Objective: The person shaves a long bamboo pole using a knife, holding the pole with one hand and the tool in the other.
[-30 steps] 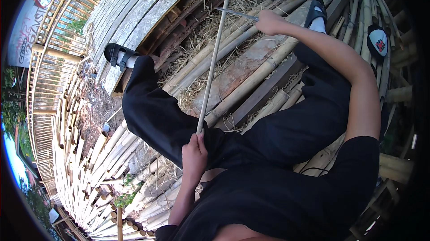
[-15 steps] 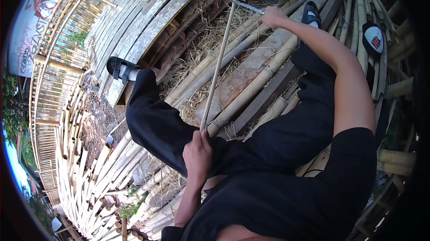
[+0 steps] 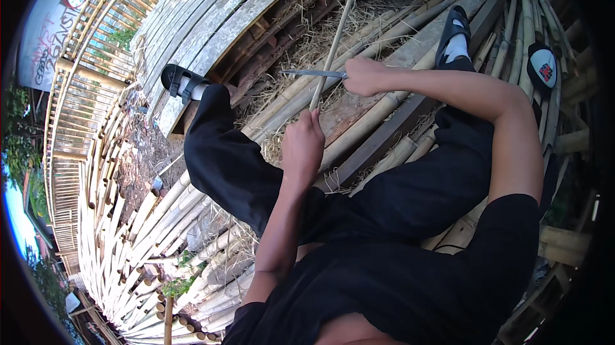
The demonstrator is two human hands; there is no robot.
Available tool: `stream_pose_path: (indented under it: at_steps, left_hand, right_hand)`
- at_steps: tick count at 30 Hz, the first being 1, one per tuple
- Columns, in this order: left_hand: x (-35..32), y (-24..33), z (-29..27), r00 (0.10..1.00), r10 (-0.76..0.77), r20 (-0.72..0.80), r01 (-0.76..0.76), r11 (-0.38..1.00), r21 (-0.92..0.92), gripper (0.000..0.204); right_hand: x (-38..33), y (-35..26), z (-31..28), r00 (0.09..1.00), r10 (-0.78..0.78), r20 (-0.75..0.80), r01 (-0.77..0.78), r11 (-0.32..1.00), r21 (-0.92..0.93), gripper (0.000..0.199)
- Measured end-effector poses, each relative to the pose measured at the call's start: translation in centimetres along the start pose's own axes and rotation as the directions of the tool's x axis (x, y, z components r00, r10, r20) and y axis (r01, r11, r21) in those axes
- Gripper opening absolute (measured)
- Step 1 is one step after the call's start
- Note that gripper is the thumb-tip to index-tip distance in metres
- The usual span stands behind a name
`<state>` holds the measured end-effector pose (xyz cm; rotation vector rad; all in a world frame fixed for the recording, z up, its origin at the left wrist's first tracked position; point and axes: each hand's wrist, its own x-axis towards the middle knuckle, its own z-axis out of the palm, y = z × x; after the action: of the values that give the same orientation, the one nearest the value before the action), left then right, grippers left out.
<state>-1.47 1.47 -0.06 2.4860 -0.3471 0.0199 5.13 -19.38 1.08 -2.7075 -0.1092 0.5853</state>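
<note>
My left hand is closed round the near end of a long, thin bamboo strip, which slants up and away toward the far edge of the view. My right hand grips a knife by its handle, and the handle is mostly hidden in the fingers. The knife's blade points left and crosses the strip a short way beyond my left hand. Whether the blade's edge touches the strip I cannot tell. Pale shavings lie on the ground under the strip.
A weathered plank platform stands at the far left, my left sandal on it. Bamboo poles and a dark beam lie between my legs. Many cut poles are stacked at left. A knife sheath-like white-and-black object rests at right.
My right hand has brought the knife nearer along the strip, toward my left hand. My left hand has moved forward and slightly right with the strip's near end.
</note>
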Motion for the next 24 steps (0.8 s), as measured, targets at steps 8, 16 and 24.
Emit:
stream_pose_path:
  at_steps: [8,16,24]
  left_hand:
    - [-11.1,-2.1,-4.7,0.992,-0.068,0.104,0.062,0.996,0.057,0.028]
    - [-13.4,-3.8,-4.4,0.970,-0.201,0.139,0.199,0.980,0.023,0.024]
    - [-2.9,-1.7,-1.0,0.999,-0.027,-0.041,0.027,0.999,0.021,0.031]
  right_hand:
    - [2.3,9.7,-4.1,0.934,0.312,-0.173,-0.337,0.930,-0.144,0.033]
    - [1.6,3.9,0.5,0.991,0.132,0.039,-0.127,0.986,-0.110,0.029]
    - [-0.2,-0.1,0.4,0.995,-0.096,0.023,0.098,0.975,-0.197,0.029]
